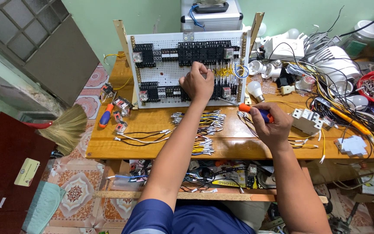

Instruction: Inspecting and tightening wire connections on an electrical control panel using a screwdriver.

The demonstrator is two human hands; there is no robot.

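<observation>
Panel (169,69) upright behind wire bundle (202,130); bulb (255,89) right of panel

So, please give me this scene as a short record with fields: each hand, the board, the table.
left hand: closed, pressed on the front of the board, among the yellow wires
right hand: grips a screwdriver, orange and blue handle, tip toward the board
board: white, perforated, upright, with black blocks in rows
table: wooden; cut wires, a second screwdriver, a bulb

The left hand (197,82) reaches far forward, fingers curled; the right hand (270,123) stays nearer, closed in a grip.
</observation>
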